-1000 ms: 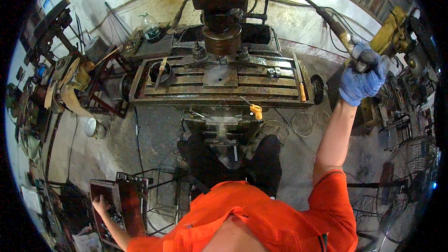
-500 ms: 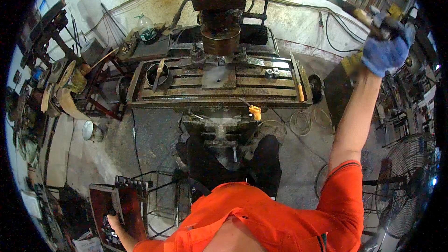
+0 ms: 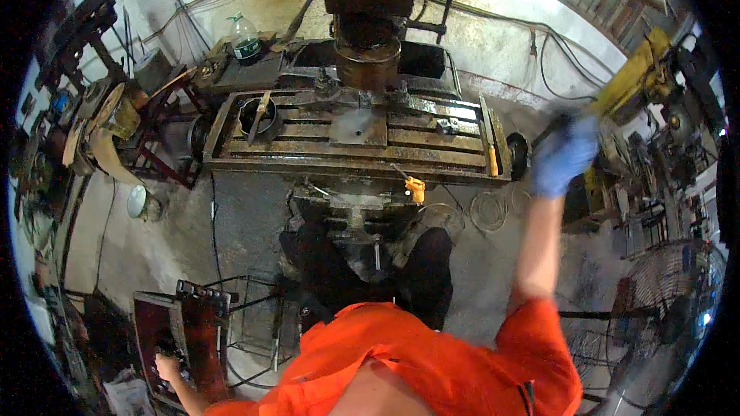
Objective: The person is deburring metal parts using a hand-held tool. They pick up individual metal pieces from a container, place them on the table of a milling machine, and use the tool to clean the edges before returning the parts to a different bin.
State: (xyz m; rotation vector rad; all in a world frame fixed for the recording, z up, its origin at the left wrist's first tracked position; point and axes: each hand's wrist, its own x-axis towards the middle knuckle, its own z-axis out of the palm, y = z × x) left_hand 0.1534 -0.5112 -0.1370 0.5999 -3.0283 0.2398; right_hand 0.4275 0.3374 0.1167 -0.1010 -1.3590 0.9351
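My right hand, in a blue glove, is raised to the right of the milling machine's table. Motion smears its fingers, and a dark patch at their tips cannot be made out. Low on the left, my bare left hand reaches into an open box with a dark red inside. Its fingers look curled, with dark small pieces around them; what they hold is hidden. On the machine table lie a round pan with a brush across it and a small metal block.
The machine's spindle head hangs over the table. A yellow-handled tool lies along the table's right end, and a yellow trigger-shaped tool hangs at its front. A fan stands right, a bucket left. A coiled hose lies on the floor.
My right hand has come down and inward from the lever at the upper right. My left hand stays in the box. The whole view has shifted slightly.
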